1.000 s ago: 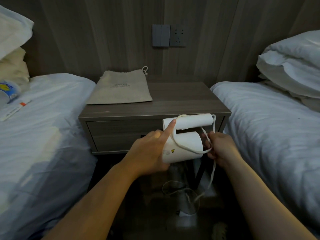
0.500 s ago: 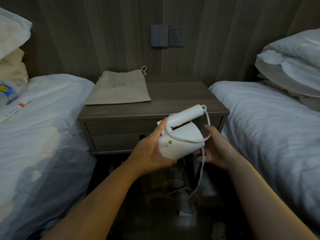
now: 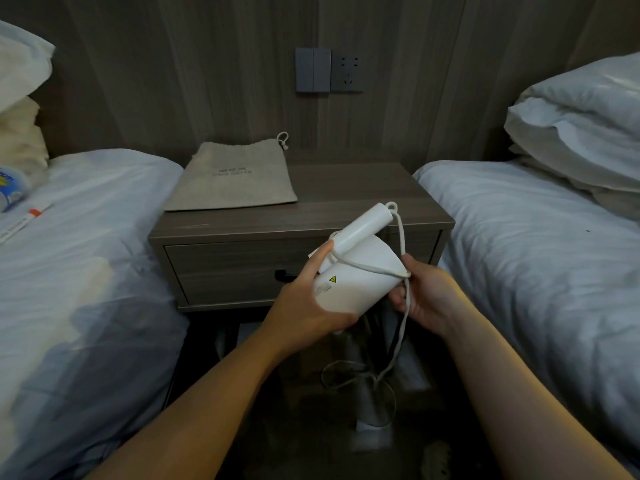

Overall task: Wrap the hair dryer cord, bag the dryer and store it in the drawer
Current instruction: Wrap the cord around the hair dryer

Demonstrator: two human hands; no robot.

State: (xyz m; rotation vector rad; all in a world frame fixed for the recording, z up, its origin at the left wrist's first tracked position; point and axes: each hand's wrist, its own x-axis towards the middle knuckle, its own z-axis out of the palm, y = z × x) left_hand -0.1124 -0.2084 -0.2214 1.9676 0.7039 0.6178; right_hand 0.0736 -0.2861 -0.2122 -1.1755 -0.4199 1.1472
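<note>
Bag [image 3: 230,178] on nightstand [image 3: 346,202] between left bed [image 3: 86,237], right bed [image 3: 536,237] — cord [image 3: 401,327] seemingly below.

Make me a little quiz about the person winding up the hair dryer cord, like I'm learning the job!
1. True or false: the drawer is shut.
2. The cord hanging down from the hair dryer runs through which of the hands? A: left. B: right.
3. Fill in the gap: the cloth bag lies flat on top of the ____.

Key
1. True.
2. B, the right hand.
3. nightstand.
</note>
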